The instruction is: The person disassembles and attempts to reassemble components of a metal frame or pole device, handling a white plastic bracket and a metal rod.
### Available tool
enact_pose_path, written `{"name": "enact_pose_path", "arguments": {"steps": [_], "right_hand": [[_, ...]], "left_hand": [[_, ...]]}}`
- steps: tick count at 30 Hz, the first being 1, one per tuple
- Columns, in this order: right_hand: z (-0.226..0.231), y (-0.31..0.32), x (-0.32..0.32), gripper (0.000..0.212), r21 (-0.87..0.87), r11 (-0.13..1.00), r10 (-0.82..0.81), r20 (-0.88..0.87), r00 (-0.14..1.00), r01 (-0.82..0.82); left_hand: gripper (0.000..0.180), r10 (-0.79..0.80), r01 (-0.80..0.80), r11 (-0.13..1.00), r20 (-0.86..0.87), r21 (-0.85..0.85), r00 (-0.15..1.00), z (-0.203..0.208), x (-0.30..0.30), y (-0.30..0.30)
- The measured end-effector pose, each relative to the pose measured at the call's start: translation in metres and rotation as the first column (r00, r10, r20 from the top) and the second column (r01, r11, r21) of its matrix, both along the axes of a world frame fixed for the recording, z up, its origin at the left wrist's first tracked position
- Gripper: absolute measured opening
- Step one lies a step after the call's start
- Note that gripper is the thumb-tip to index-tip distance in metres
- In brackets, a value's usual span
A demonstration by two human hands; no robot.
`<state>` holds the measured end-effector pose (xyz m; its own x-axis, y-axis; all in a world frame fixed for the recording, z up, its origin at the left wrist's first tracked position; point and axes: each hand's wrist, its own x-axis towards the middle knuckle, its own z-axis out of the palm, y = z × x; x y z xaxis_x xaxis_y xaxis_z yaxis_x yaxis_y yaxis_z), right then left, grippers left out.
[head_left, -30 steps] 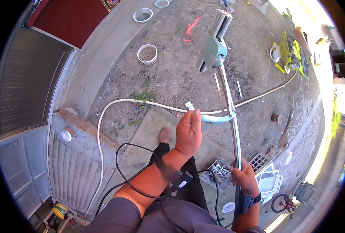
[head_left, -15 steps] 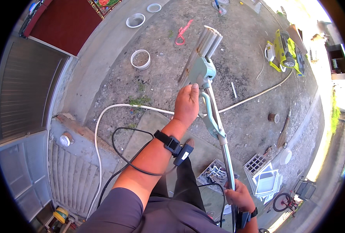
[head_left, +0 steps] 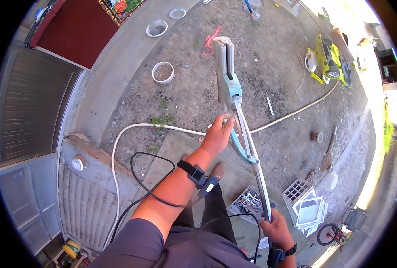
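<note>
A squeeze mop with a light blue head (head_left: 230, 87) and a metal pole (head_left: 262, 187) is held up in front of me, head pointing away. Pale, dirt-stained pads stand out from the far end of that head. My left hand (head_left: 218, 136) is closed around the upper end of the mop's curved blue lever (head_left: 239, 146), just below the head; part of its grip is hidden behind the hand. Lower on the pole, at the right, my right hand (head_left: 276, 227) is wrapped around the shaft. Straps with small devices sit on both wrists, and a black cable loops by my left forearm.
A pale hose (head_left: 138, 126) crosses the ground beyond my feet. White buckets (head_left: 163, 73) stand far left. A yellow-green machine (head_left: 328, 60) lies far right. By my right hand are a crate of metal pieces (head_left: 247, 201), white frames (head_left: 309, 210) and a broom (head_left: 328, 158).
The mop head has turned more upright and shifted slightly left. My left hand has moved down a little, from beside the head onto the lever. My right hand still holds the pole.
</note>
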<state>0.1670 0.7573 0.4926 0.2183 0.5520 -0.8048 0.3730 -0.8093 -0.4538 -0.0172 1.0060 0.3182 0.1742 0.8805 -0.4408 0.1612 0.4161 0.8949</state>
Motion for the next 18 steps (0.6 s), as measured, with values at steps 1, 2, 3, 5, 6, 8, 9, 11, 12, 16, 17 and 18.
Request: {"name": "enact_pose_path", "arguments": {"steps": [1, 2, 3, 5, 6, 8, 9, 11, 12, 16, 17, 18], "right_hand": [[-0.006, -0.006, 0.006, 0.024, 0.097, 0.984, 0.137, 0.119, 0.983, -0.149], [-0.009, -0.009, 0.008, 0.025, 0.176, 0.937, 0.256, 0.249, 0.934, -0.303], [-0.011, -0.008, 0.008, 0.026, 0.157, 0.933, 0.269, 0.298, 0.916, -0.325], [-0.008, -0.005, 0.009, 0.029, 0.113, 0.924, 0.294, 0.397, 0.869, -0.364], [-0.012, -0.006, 0.011, 0.027, 0.084, 0.89, 0.366, 0.455, 0.811, -0.449], [-0.024, -0.016, 0.012, 0.027, 0.105, 0.846, 0.393, 0.541, 0.744, -0.523], [-0.028, -0.022, 0.012, 0.026, 0.106, 0.825, 0.397, 0.589, 0.704, -0.554], [-0.035, -0.032, 0.011, 0.026, 0.144, 0.794, 0.391, 0.622, 0.678, -0.59], [-0.039, -0.039, 0.01, 0.027, 0.158, 0.782, 0.383, 0.641, 0.665, -0.603], [-0.062, -0.065, 0.005, 0.027, 0.151, 0.797, 0.379, 0.627, 0.68, -0.584], [-0.067, -0.068, 0.003, 0.026, 0.193, 0.79, 0.353, 0.633, 0.689, -0.582], [-0.072, -0.072, 0.0, 0.025, 0.235, 0.778, 0.33, 0.635, 0.698, -0.583]], "left_hand": [[0.061, 0.047, -0.047, 0.999, 0.004, -0.014, 0.999, -0.01, -0.001, -0.006], [0.064, 0.094, -0.094, 0.995, 0.008, -0.028, 0.996, -0.02, -0.001, -0.013], [0.067, 0.113, -0.072, 0.966, 0.158, -0.247, 0.981, -0.021, -0.002, -0.021], [0.071, 0.24, 0.078, 0.782, 0.414, -0.618, 0.878, -0.019, -0.001, -0.042], [0.072, 0.247, 0.157, 0.722, 0.462, -0.674, 0.852, -0.009, 0.003, -0.057], [0.062, 0.278, 0.284, 0.635, 0.555, -0.719, 0.784, 0.02, 0.018, -0.085], [0.052, 0.295, 0.339, 0.613, 0.605, -0.713, 0.739, 0.029, 0.031, -0.097], [0.05, 0.414, 0.302, 0.587, 0.598, -0.752, 0.686, 0.019, 0.049, -0.116], [0.048, 0.447, 0.281, 0.569, 0.578, -0.773, 0.683, 0.017, 0.053, -0.123], [0.035, 0.56, 0.148, 0.487, 0.438, -0.861, 0.703, 0.007, 0.056, -0.146], [0.034, 0.596, 0.104, 0.481, 0.412, -0.871, 0.69, 0.002, 0.056, -0.15], [0.033, 0.633, 0.057, 0.472, 0.383, -0.88, 0.672, -0.003, 0.053, -0.154]]}}
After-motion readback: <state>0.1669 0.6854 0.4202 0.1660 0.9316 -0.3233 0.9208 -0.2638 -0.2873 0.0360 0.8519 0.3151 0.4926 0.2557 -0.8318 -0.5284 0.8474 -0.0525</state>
